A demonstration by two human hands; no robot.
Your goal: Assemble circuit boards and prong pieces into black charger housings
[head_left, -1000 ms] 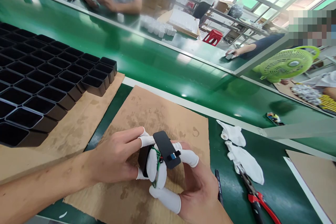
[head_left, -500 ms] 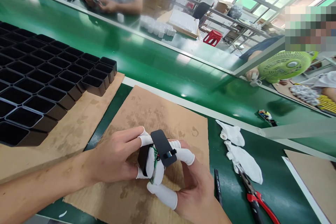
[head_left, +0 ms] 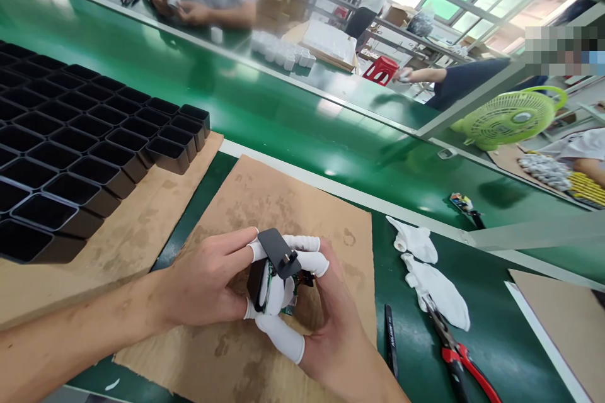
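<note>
Two hands: both meet over the brown cardboard sheet (head_left: 265,201) near the front edge of the desk, fingertips in white rubber covers.
Left hand (head_left: 203,286): curled; forefinger and thumb pinch the black casing (head_left: 256,280) from the left side.
Right hand (head_left: 331,321): curled; thumb beneath, fingers on top, clamped on the black lid (head_left: 278,253) and the circuit board.
Black lid: flat plate, tilted, lying across the top of the casing, with a small tab at its right edge.
Circuit board (head_left: 292,293): green, wedged between casing and right palm, mostly hidden.
Black tray (head_left: 94,138): many open cells, along the left edge of the desk on a second cardboard sheet.
White gloves (head_left: 428,274): loose heap to the right of the sheet.
Red pliers (head_left: 460,359): near the front right corner, tips touching the gloves.
Black pen (head_left: 390,340): between the sheet and the pliers.
Green belt (head_left: 293,119): runs along the far edge of the desk.
Green fan (head_left: 513,116): beyond the belt, far right.
Other people: at work across the belt.
</note>
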